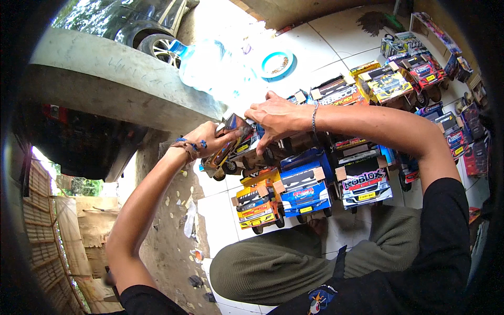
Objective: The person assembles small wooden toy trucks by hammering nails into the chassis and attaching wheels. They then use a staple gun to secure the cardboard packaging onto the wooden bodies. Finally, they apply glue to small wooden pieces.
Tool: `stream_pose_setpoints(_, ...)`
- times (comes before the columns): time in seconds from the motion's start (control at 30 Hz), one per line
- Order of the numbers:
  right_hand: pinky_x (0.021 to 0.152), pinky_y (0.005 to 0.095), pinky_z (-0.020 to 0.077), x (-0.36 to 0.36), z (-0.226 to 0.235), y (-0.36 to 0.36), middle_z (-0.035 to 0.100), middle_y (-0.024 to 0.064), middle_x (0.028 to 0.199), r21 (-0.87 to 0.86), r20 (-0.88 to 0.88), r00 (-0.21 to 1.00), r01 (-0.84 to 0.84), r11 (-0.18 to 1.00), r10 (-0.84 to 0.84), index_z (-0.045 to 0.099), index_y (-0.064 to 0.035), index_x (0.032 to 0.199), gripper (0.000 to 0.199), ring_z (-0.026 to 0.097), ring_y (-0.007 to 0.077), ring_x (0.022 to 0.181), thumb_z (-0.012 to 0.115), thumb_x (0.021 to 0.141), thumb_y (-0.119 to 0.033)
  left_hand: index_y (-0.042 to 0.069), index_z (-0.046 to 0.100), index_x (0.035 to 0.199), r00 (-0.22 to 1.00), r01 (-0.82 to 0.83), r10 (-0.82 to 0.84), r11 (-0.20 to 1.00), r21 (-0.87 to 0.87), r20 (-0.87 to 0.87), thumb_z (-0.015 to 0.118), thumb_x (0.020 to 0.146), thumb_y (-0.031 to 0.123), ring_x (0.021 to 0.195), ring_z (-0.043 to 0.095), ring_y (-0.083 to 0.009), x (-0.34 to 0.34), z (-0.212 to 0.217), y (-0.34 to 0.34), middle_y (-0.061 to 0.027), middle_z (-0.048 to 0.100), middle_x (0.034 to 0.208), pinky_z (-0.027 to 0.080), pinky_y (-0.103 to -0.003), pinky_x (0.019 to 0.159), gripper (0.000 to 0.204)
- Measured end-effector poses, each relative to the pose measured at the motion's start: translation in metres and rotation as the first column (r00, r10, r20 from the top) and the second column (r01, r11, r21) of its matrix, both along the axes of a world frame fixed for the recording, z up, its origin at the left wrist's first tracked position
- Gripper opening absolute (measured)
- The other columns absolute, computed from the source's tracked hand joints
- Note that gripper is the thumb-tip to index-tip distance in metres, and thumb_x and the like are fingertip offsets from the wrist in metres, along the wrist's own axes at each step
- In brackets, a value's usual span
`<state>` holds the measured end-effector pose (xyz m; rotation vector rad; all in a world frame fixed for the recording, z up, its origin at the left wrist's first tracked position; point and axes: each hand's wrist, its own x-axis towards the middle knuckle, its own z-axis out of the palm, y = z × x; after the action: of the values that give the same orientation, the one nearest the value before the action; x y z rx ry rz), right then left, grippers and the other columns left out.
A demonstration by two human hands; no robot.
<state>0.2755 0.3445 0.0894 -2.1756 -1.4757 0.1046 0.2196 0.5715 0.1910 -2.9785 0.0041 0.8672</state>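
In the far row, my left hand (209, 139) is closed on a toy truck (244, 143) with a dark upper part and black wheels. My right hand (282, 117) curves over the near-right end of that truck, fingers on one side and thumb on the other. Directly nearer to me stand a yellow toy truck (257, 205), a blue toy truck (304, 191) and a white-fronted toy truck (364, 184), all facing me. Small light brown blocks stick out at the sides of their windscreens. My right forearm hides part of the far row.
More toy trucks, including a yellow one (388, 85) and a red one (424, 71), crowd the right. Beyond my hands are a large clear water bottle (202, 68) and a blue-rimmed bowl (277, 64). A concrete ledge (121, 86) runs along the left. My crossed legs (262, 268) lie close in front.
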Motion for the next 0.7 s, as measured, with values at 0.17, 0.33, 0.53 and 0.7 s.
stream_pose_setpoints(0.17, 0.099, 0.0504, 0.0364, -0.001, 0.001, 0.0, 0.069, 0.0175, 0.112, 0.012, 0.021, 1.0, 0.001, 1.0, -0.002, 0.059, -0.0011, 0.12, 0.093, 0.065, 0.0325, 0.11, 0.082, 0.066, -0.073, -0.012, 0.071, 0.079, 0.997, -0.053, 0.061, 0.989, -0.139, 0.055, 0.06, 0.09, 0.074, 0.064, 0.069, -0.0284, -0.005, -0.018, 0.009, -0.0235, 0.068, 0.067, 0.053, -0.045, 0.059, 0.088)
stream_pose_setpoints(0.33, 0.1, 0.0511, 0.0362, -0.002, 0.006, -0.002, 0.069, 0.0199, 0.115, -0.042, 0.038, 0.999, 0.009, 0.999, -0.007, 0.06, -0.0004, 0.117, 0.09, 0.065, 0.0343, 0.114, 0.08, 0.068, -0.074, -0.012, 0.073, 0.083, 0.995, 0.007, 0.01, 0.984, -0.178, 0.094, 0.06, 0.091, 0.071, 0.065, 0.071, -0.0305, -0.008, -0.018, 0.009, -0.0252, 0.068, 0.068, 0.054, -0.046, 0.061, 0.084)
stream_pose_setpoints(0.53, 0.096, 0.0538, 0.0396, -0.004, 0.009, 0.0, 0.069, 0.0187, 0.112, -0.072, 0.097, 0.995, -0.001, 0.997, 0.008, 0.058, -0.002, 0.118, 0.093, 0.067, 0.0346, 0.108, 0.076, 0.07, -0.079, -0.008, 0.07, 0.074, 0.991, 0.041, -0.006, 0.963, -0.265, 0.132, 0.063, 0.09, 0.072, 0.056, 0.061, -0.0233, -0.012, -0.012, 0.004, -0.0147, 0.061, 0.058, 0.049, -0.042, 0.055, 0.082)
stream_pose_setpoints(0.7, 0.097, 0.0537, 0.0397, -0.001, 0.007, 0.002, 0.067, 0.0191, 0.109, -0.126, 0.096, 0.995, 0.004, 0.992, 0.008, 0.054, -0.0023, 0.122, 0.101, 0.066, 0.0371, 0.103, 0.075, 0.066, -0.084, -0.007, 0.075, 0.088, 0.965, 0.209, -0.198, 0.977, -0.046, 0.17, 0.062, 0.088, 0.075, 0.069, 0.072, -0.0336, -0.015, 0.009, 0.017, -0.0226, 0.072, 0.077, 0.056, -0.045, 0.065, 0.083)
